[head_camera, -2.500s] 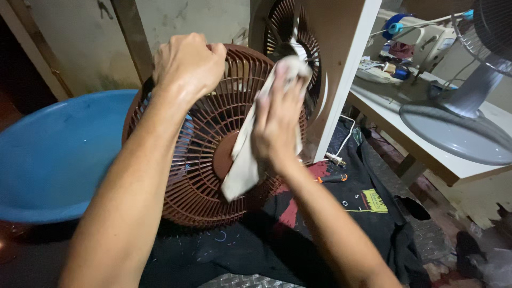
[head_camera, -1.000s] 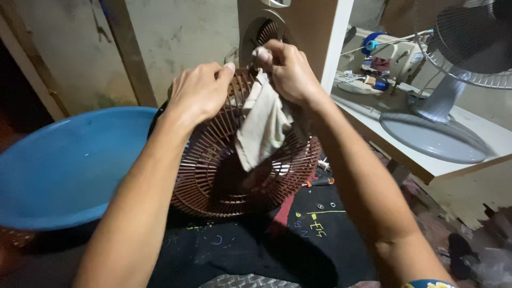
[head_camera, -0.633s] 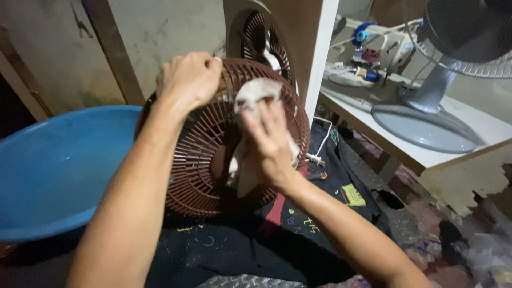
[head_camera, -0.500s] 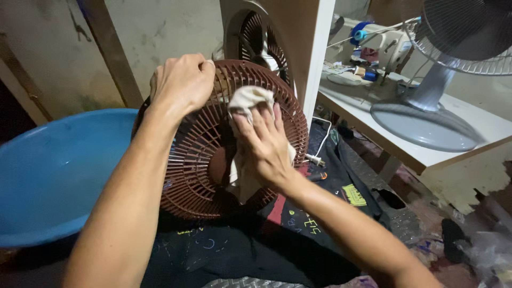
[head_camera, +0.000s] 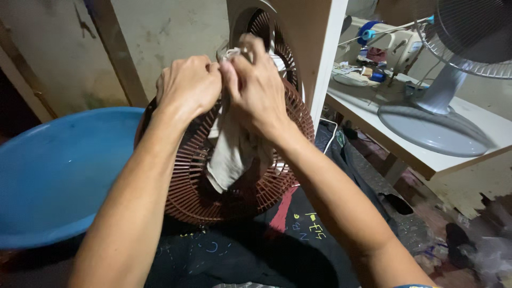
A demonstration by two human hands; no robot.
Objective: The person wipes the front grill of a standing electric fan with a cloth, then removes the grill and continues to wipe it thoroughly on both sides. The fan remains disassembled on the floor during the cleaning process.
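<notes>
A round brown plastic fan grille (head_camera: pixel 277 186) stands on edge in front of me, tilted, resting on a black printed cloth. My left hand (head_camera: pixel 188 88) grips its top rim. My right hand (head_camera: pixel 255 85) is at the same top rim, right beside the left, closed on a pale beige rag (head_camera: pixel 226 154). The rag hangs down over the inside of the grille's ribs and hides its centre.
A large blue plastic basin (head_camera: pixel 58 170) sits at the left. Behind the grille stands a second brown fan guard (head_camera: pixel 266 29) against a wooden panel. At the right a white table (head_camera: pixel 426 160) holds a grey fan base (head_camera: pixel 434 128) and small clutter. The black cloth (head_camera: pixel 314 229) covers the floor.
My right hand has lifted the rag from the grille's middle up to the top rim beside my left hand. The grille has tipped back a little; my left hand kept its hold.
</notes>
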